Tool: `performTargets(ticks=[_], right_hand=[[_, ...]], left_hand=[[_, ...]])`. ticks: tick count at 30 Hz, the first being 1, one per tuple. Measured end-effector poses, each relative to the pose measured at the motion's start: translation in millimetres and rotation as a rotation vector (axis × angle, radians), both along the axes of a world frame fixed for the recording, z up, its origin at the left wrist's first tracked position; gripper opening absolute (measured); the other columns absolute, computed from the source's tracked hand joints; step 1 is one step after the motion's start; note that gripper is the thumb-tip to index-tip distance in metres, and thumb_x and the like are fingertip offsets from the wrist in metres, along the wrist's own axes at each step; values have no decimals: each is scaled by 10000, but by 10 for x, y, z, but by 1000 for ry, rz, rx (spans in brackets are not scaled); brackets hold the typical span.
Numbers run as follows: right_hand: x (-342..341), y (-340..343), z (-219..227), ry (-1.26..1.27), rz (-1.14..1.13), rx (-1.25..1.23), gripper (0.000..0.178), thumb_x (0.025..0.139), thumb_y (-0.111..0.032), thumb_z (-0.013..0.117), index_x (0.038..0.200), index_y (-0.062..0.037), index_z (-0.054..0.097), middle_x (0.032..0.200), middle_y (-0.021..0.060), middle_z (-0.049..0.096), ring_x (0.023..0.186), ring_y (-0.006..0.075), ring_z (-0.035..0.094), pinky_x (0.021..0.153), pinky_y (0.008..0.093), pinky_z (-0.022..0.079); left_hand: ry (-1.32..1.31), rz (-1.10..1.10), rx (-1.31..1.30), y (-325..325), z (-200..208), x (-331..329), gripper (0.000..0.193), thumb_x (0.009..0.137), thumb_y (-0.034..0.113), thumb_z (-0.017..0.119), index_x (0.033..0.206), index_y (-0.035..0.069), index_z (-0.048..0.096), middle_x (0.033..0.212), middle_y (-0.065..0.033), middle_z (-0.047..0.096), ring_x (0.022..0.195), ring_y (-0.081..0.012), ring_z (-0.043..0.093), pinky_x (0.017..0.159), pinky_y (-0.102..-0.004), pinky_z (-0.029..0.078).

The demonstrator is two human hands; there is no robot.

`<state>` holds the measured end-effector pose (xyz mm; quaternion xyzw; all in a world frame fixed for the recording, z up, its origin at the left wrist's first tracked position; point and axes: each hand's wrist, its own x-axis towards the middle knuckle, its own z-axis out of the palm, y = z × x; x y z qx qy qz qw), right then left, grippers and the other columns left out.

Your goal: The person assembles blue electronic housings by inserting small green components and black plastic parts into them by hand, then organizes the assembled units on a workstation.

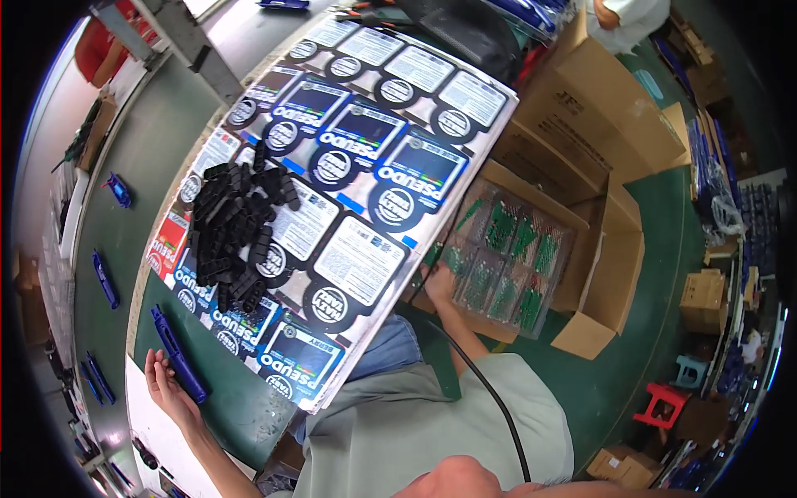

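Just left of the frame's lower middle, a long blue casing, lying slantwise on a green tabletop, with the left hand close against its lower left side. Loosely curled there, digits a little apart; impossible to tell whether clamped on the casing or merely resting alongside. Right of the frame's centre, the right hand, reaching to the near left edge of clear plastic trays filled with green circuit boards; grip partly hidden, so impossible to tell whether closed on anything. Around the trays, an open brown carton, flaps spread to the right and upward. Across the middle and top, slanted, a stack of printed sheets with a heap of small black parts on its left portion. Along the left, a dark green belt bearing more blue casings, well spaced. At lower centre, a black cable curving down; at lower right, a red stool near a pale blue stool. At upper left, a person in red; at upper right, another in white.
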<state>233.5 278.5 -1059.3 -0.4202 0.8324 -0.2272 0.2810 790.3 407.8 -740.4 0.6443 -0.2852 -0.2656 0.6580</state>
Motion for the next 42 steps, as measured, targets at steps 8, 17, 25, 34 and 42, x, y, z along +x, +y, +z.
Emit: performTargets(ticks=[8,17,25,34,42], right_hand=[[849,-1427,-452,212,305,-255,573,860,-409,706,1246,4,611,1176,271,665,1077,425,674,872,520,551],[3030,-2269,206,-4,488,-419,587,867,-382,701,1284,10,574,1180,289,656,1090,447,655,885,530,541],[975,-991,-623,114,-74,-125,603,872,-359,696,1318,15,541,1183,305,648,1102,467,639,897,540,531],[-465,-678,66,-67,-241,-105,451,878,-204,644,1214,71,524,1027,343,673,977,548,641,876,567,513],[-2339,-982,-339,197,-448,85,444,880,-222,668,1193,63,533,1228,302,589,1107,485,607,930,555,515]], left_hand=[[-12,75,41,-69,133,-349,303,1008,112,614,1281,-19,612,1111,-64,680,944,-87,588,803,-214,447],[-28,93,57,-23,367,-497,278,997,78,599,1254,-24,623,1110,-80,683,968,-110,600,825,-240,455],[-57,138,42,221,27,29,385,1053,142,558,1398,-26,531,1193,-88,671,986,-86,598,840,-210,457],[-62,44,97,171,37,166,364,1072,129,519,1415,6,529,1218,-64,673,897,-34,582,784,-155,473],[-122,63,155,108,8,202,363,1064,136,539,1405,11,540,1195,-51,681,878,-20,583,739,-134,467]])
